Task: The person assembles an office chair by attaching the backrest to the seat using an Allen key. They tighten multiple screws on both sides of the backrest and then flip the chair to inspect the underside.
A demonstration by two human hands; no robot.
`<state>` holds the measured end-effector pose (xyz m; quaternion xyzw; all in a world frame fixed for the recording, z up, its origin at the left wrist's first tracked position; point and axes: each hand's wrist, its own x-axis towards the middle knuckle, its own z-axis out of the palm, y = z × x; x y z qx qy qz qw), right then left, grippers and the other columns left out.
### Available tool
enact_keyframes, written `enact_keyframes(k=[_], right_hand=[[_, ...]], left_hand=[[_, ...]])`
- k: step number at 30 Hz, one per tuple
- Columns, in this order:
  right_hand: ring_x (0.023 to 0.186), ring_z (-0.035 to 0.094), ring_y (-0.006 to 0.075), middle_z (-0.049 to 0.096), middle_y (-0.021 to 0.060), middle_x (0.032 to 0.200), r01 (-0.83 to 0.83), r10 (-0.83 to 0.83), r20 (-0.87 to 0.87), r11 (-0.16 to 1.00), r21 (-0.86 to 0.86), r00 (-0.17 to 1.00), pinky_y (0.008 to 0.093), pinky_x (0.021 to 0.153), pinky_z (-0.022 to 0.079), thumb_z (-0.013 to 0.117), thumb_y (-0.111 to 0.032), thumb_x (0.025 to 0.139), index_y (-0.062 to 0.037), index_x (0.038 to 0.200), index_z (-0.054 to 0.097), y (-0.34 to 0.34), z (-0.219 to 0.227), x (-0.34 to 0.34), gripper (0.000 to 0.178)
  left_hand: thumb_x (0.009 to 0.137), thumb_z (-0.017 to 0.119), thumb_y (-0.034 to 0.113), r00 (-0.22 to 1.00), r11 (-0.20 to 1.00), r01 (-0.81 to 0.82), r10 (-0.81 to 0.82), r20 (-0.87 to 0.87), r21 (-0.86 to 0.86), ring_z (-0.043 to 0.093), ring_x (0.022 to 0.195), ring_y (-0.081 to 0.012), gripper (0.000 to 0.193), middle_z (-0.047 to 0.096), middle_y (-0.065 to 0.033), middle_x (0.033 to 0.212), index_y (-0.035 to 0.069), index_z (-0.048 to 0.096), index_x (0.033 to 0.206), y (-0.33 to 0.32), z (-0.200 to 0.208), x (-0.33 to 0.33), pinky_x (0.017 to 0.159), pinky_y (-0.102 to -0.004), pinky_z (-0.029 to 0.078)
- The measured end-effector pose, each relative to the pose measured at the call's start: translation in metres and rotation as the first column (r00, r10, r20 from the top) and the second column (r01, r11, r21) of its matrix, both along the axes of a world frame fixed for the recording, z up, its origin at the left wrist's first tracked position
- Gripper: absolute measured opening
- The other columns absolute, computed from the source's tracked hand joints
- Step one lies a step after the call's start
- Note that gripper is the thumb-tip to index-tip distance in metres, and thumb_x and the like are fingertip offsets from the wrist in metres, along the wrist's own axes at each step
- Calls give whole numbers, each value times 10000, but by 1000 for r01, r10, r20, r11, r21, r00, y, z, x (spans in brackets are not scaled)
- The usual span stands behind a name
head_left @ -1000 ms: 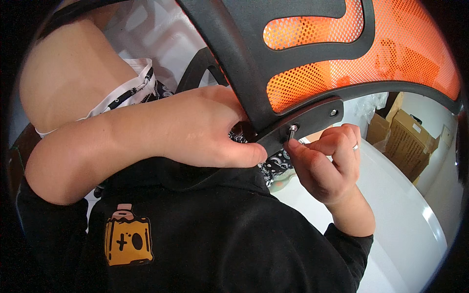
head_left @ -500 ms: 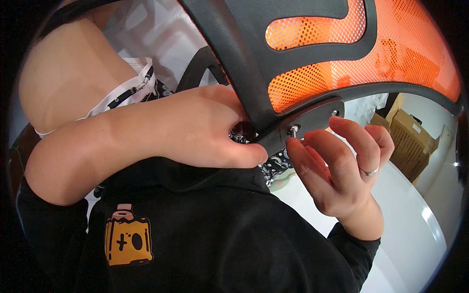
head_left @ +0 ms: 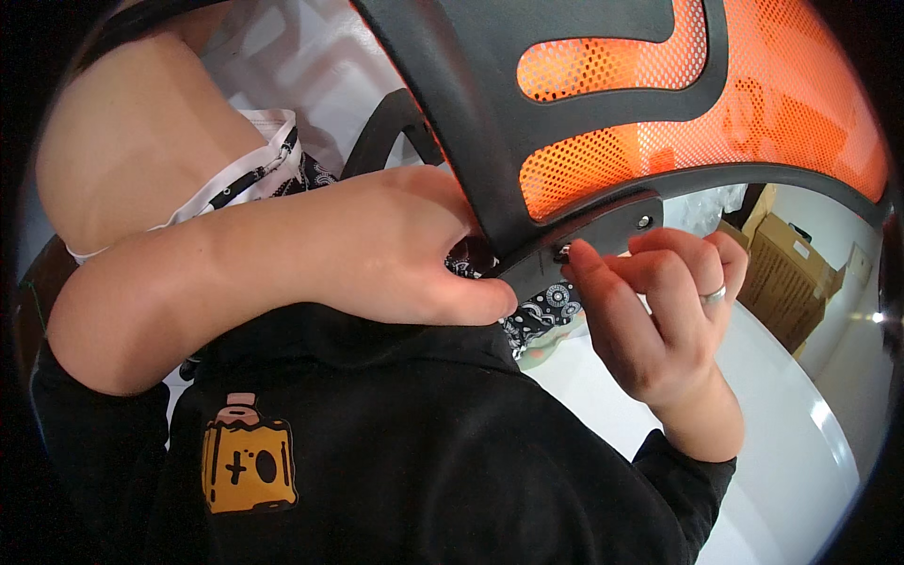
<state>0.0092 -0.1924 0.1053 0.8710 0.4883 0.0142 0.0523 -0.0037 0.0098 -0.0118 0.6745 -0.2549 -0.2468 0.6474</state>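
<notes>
A black-framed chair back (head_left: 612, 111) with orange mesh fills the space from twelve to two o'clock, tilted over the person's lap. The person's black shirt (head_left: 424, 452) spreads across six o'clock. At four o'clock lies a glossy white surface (head_left: 777, 414) with a curved edge, and out at three o'clock, beyond the hands, stands a brown cardboard box (head_left: 796, 273).

The left hand (head_left: 414, 247), its forearm crossing from nine o'clock, reaches to the chair back just left of centre. Its thumb points toward three o'clock beside the low end of a black bracket; the other fingers are hidden, so one cannot tell how firmly they close.

The right hand (head_left: 664, 325), at three o'clock, is narrow, its fingers bent and its thumb tip at the bolt; whether it pinches the bolt cannot be told.

The black bracket (head_left: 603, 226) runs along the lower edge of the chair back at two o'clock. The silver bolt (head_left: 564, 250) sits in it, partly covered by the thumb. A ring (head_left: 714, 296) circles one right-hand finger.
</notes>
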Motion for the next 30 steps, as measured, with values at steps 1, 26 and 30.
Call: enact_keyframes(k=[1,26,30], right_hand=[[761,538,150,512,-42,739,-31,30,5,998,49,1000,363,682,317,712,-113,583,-134,765,673,0,-2,0,187],[576,537,196,525,44,673,573,-376,-575,793,206,727,285,478,406,810,-49,638,-51,776,651,-5,-15,-25,210],[648,579,212,578,62,729,451,-297,-447,843,292,844,285,524,421,829,-65,612,-37,771,647,-16,-25,-31,243]], left_hand=[[766,630,310,1000,1000,2,-2,-2,-1,619,936,-327,390,650,-187,954,28,630,1036,0,0,0,822,-385,485],[778,621,278,999,999,27,-28,-38,-22,626,899,-317,349,652,-179,916,16,630,1008,5,0,-1,812,-377,486],[780,617,281,998,999,33,-34,-53,-24,624,894,-316,350,651,-179,910,14,629,1005,6,-1,0,801,-375,487]])
